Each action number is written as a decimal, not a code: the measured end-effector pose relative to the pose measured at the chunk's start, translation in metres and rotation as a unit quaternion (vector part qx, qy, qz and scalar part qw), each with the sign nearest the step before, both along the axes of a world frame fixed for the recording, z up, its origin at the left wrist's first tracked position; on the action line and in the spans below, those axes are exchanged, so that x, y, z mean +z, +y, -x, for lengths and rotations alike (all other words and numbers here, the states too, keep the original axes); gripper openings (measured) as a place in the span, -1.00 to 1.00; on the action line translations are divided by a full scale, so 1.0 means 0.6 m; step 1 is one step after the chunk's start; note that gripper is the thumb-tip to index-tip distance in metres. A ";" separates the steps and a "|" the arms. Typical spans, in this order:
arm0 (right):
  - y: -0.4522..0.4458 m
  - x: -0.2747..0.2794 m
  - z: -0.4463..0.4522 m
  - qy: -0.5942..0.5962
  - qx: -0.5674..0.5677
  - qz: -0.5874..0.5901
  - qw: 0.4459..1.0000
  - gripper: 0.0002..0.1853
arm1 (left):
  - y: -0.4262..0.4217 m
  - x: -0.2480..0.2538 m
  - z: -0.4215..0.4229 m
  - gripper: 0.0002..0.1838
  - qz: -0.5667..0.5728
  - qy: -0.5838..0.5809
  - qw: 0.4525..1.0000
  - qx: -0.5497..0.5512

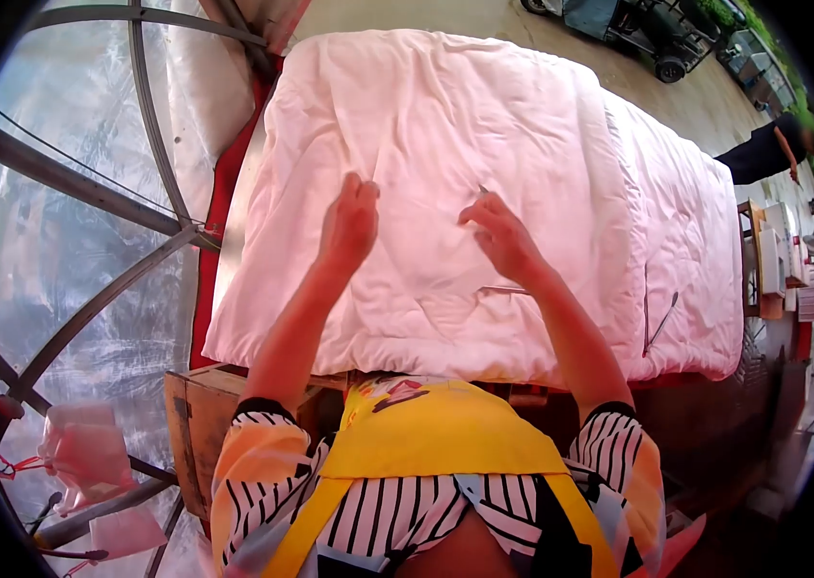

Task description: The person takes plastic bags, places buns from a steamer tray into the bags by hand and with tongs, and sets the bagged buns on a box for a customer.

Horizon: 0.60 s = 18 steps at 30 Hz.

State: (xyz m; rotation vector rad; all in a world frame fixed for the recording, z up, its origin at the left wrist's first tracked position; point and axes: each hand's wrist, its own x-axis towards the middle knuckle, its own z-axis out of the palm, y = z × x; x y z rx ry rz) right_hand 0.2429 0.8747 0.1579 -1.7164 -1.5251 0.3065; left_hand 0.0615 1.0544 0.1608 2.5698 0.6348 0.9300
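A thick pale pink-white quilt [426,125] is spread before me. Over its left-middle part is my left hand [351,222], with fingers curled together; anything in them is too small or hidden to tell. To the right, my right hand [503,234] is bent closed, and a small dark pointed tip [483,189] sticks out beyond its fingers. The rest of that thin object is hidden by the hand. Beside my right wrist, a thin line or strip [505,289] shows on the cloth. Farther right on the quilt lies a slim long-handled tool [663,320].
Metal frame bars [79,188] and clear plastic sheeting [51,125] rise at the left. A wooden box [190,433] stands under the quilt's near left corner. Plastic bags [87,453] hang lower left. A person in dark clothes [759,154] and a parked vehicle [667,39] are far right.
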 end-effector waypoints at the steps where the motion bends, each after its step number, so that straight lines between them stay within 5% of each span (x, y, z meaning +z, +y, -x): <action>1: 0.001 -0.001 -0.026 -0.102 -0.062 0.005 0.993 -0.66 | 0.014 0.033 0.004 -0.80 -0.032 -0.012 0.999 0.033; 2: 0.002 0.002 -0.045 -0.201 -0.127 0.009 0.971 -0.64 | 0.022 0.068 0.004 -0.74 -0.066 -0.023 0.996 0.061; 4: 0.009 0.067 -0.076 -0.173 -0.215 -0.117 0.954 -0.55 | -0.009 0.129 0.009 -0.73 0.195 -0.210 0.958 -0.016; 6: 0.008 0.086 -0.086 -0.234 -0.286 -0.202 0.907 -0.41 | -0.021 0.079 0.022 -0.74 -0.164 0.009 0.986 0.040; 7: -0.005 0.011 -0.111 -0.250 -0.242 -0.042 0.936 -0.35 | -0.014 -0.015 0.043 -0.73 -0.124 0.091 0.988 0.033; 8: -0.027 -0.067 -0.120 -0.155 -0.152 0.134 0.967 -0.24 | -0.012 -0.076 0.065 -0.73 -0.087 0.170 0.981 0.026; 9: -0.046 -0.139 -0.130 0.058 -0.078 0.155 0.983 -0.08 | -0.021 -0.068 0.081 -0.72 -0.038 0.177 0.982 0.054; 10: -0.067 -0.183 -0.128 0.219 -0.146 0.193 0.945 0.05 | -0.031 -0.065 0.098 -0.72 0.018 0.187 0.979 0.081; 13: -0.101 -0.271 -0.099 -0.001 -0.181 0.331 0.926 0.20 | -0.032 -0.110 0.153 -0.76 0.135 0.160 0.976 -0.063; 16: -0.089 -0.289 -0.020 -0.170 -0.133 0.486 0.847 0.33 | 0.017 -0.111 0.181 -0.82 0.316 0.274 0.908 0.011; 18: -0.093 -0.328 0.007 -0.155 -0.193 0.413 0.876 0.32 | 0.111 -0.195 0.249 -0.78 0.137 0.170 0.968 0.123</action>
